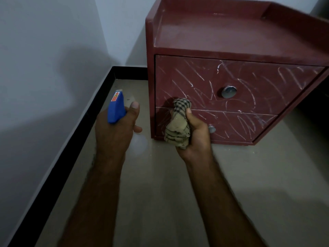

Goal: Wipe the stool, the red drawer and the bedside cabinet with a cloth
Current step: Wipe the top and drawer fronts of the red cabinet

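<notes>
A red cabinet (213, 41) with a raised rim stands on the floor against the wall. Its upper drawer (258, 86) and lower drawer (240, 127) each carry a round metal knob, and white scribbled streaks cover both fronts. My right hand (197, 138) grips a bunched beige checked cloth (178, 127), whose top end touches the left part of the drawer fronts, at the seam between them. My left hand (115, 129) holds a blue spray bottle (116, 109), nozzle pointing away, to the left of the cabinet.
A pale wall (44, 77) with a black skirting board (67, 150) runs along the left and meets the back wall behind the cabinet. Beige floor (249, 184) spreads in front. A dark gap lies right of the cabinet.
</notes>
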`<state>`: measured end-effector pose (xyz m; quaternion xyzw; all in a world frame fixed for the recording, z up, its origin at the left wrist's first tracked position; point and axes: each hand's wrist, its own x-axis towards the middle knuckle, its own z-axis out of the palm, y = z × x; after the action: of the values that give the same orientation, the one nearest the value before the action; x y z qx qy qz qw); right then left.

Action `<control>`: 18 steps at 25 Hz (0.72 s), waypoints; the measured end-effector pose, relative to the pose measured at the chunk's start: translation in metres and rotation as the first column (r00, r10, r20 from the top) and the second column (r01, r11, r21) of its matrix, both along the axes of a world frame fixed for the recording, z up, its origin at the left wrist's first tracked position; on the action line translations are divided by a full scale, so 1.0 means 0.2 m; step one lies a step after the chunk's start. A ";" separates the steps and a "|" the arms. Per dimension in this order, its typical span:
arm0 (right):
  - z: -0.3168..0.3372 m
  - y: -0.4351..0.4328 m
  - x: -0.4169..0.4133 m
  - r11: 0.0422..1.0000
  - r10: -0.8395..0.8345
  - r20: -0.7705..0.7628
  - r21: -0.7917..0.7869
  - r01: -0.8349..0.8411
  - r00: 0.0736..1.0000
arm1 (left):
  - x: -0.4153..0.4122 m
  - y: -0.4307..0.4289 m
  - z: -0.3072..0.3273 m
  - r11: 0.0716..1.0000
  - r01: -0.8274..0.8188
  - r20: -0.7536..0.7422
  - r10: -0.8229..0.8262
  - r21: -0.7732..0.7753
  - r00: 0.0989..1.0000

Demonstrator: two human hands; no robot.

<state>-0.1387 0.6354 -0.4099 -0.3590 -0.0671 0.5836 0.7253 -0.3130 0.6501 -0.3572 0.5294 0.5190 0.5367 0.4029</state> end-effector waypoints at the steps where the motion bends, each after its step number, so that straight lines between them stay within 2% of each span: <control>1: 0.02 -0.02 0.01 1.000 0.014 -0.027 0.001 -0.014 1.000 | 0.00 0.00 0.00 1.000 0.002 -0.004 -0.002 -0.002 1.000; 4: 0.08 -0.05 0.01 1.000 0.001 -0.026 -0.020 -0.002 1.000 | 0.00 0.00 0.00 1.000 0.000 -0.017 0.000 -0.017 1.000; 9: 0.19 -0.08 0.00 0.989 -0.147 0.022 -0.026 0.148 0.989 | 0.05 -0.01 0.00 1.000 0.016 -0.027 -0.016 -0.013 1.000; 14: 0.22 -0.09 0.04 0.971 -0.219 0.067 -0.079 0.224 0.973 | 0.11 -0.03 0.02 0.994 0.111 -0.050 -0.111 -0.010 0.993; 18: 0.23 -0.09 0.13 0.957 -0.277 0.133 -0.049 0.285 0.952 | 0.20 -0.05 0.06 0.984 0.175 -0.085 -0.177 -0.024 0.981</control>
<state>-0.1118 0.6177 -0.3639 -0.4251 -0.0406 0.4528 0.7827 -0.2732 0.6400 -0.3449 0.5929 0.4917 0.4710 0.4301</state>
